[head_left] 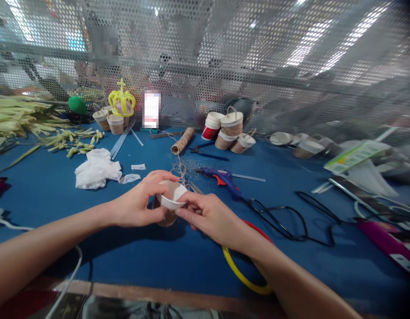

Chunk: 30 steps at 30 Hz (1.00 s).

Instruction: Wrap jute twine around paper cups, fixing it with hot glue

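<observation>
Holds a small white-rimmed cup (172, 206) over the blue table (125, 259), between both hands. Wraps the left hand (137, 201) around its left side, fingers curved at the rim, thumb lower outside; pinches the right edge with the right hand (213, 217), fingertips nearly together. Has tangled twine (181, 168) just beyond, a blue glue gun (225, 178) to the right, crumpled white material (97, 168) to the left. Hides part of a yellow-and-red ring (240, 275) beneath the right forearm (274, 266).

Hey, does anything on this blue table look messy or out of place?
Yes, the loose twine just beyond the held cup looks tangled, in contrast with the neatly wound twine roll behind it.
</observation>
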Motion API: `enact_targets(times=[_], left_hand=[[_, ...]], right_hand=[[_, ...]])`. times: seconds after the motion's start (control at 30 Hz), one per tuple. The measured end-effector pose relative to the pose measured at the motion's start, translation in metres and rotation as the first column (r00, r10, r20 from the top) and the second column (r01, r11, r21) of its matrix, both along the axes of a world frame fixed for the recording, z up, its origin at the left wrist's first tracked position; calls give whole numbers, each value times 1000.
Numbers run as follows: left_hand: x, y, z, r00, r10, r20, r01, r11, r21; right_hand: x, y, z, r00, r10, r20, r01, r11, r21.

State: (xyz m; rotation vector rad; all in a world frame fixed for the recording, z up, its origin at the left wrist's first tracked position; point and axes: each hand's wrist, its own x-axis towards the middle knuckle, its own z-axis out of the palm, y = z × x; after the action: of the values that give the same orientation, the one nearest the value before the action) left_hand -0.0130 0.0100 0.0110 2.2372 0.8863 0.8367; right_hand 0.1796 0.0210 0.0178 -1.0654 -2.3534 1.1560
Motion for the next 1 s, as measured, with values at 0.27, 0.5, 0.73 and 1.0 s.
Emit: enact_targets(times=[0.27,0.5,0.73,1.0], left_hand=[[0,0,0,1000,10,8,-10,1000,-29],[-1,1,-1,1000,-14,8,14,1000,10],[0,2,0,999,-20,36,21,999,-29],[-3,2,-1,999,-27,28,27,999,-26]], right_hand=[[-1,-1,2,1000,-18,-2,18,999,-29],[-1,-1,1,1000,-17,-19,16,998,-54],[-1,0,1,999,-18,-28,16,998,-67],[-1,-1,2,999,-29,-30,26,996,-80]])
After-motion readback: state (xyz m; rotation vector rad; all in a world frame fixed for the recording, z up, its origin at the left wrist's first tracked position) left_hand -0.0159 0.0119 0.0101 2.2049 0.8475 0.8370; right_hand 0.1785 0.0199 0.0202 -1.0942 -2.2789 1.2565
